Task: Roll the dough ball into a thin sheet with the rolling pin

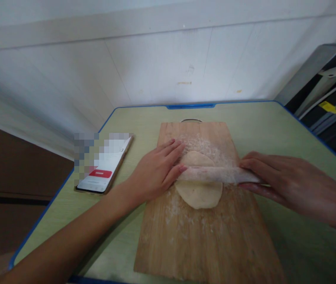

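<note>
A flat, pale round of dough (200,196) lies on a floured wooden cutting board (209,244). Across its middle rests a flour-dusted rolling pin (211,174), so dough shows on both the near and far sides. My right hand (277,173) grips the pin's right end, fingers over the top and thumb below. At the pin's left end is my left hand (163,167), palm down, with its thumb against the pin and its fingers reaching forward by the dough's left edge. That end of the pin is hidden under the hand.
A smartphone (104,169) with a lit screen lies on the green, blue-edged table (138,122), left of the board. Loose flour (202,144) covers the board around the dough. A white wall (162,63) stands behind the table, and a dark metal-framed object (330,86) is at the right.
</note>
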The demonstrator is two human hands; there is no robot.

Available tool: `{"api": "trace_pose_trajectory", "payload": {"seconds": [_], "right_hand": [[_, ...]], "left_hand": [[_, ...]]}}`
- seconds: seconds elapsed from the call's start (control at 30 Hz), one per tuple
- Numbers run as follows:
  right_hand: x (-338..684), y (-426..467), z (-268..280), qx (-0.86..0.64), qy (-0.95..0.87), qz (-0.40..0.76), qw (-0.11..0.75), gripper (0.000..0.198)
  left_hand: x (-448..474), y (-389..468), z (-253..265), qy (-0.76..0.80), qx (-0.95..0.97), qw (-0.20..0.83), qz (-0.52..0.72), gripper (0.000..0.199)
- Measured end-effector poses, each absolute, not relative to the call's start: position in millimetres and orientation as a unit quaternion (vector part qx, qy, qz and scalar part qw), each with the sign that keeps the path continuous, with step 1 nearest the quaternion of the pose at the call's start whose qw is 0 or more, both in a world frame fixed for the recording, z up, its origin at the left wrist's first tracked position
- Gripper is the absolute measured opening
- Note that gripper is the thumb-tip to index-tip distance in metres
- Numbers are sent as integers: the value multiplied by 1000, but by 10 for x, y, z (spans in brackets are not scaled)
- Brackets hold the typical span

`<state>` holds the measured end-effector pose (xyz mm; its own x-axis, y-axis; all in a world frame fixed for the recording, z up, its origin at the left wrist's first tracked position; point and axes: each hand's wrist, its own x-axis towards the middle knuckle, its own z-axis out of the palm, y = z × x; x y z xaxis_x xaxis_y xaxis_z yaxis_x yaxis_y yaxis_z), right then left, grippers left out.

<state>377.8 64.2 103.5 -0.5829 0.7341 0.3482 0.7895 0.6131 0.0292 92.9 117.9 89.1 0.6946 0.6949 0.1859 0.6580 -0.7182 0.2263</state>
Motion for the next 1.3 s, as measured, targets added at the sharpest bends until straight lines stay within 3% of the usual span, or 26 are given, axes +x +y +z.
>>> {"api": "trace_pose_trajectory", "payload": {"seconds": [0.17, 0.4, 0.67, 1.0, 1.17, 1.3], "right_hand": [[3582, 581, 1002, -369, -899, -177, 152, 46], [3460, 486, 773, -437, -879, -133, 138, 52], [3739, 752, 616, -450, -886, 38, 105, 73], [3546, 517, 733, -425, -897, -29, 122, 72], [3689, 824, 724, -479, -870, 72, 94, 69], [3681, 874, 822, -501, -853, 120, 81, 85]], "left_hand": [[929, 1112, 903, 383, 918, -9, 107, 57], [1033, 1166, 1019, 468, 882, 15, 49, 60], [1271, 1709, 1110, 436, 899, 22, -26, 56], [1036, 1227, 1043, 439, 898, 29, 7, 56], [1192, 1573, 1044, 438, 898, 15, 24, 53], [1225, 1698, 1027, 431, 902, 16, 28, 51]]}}
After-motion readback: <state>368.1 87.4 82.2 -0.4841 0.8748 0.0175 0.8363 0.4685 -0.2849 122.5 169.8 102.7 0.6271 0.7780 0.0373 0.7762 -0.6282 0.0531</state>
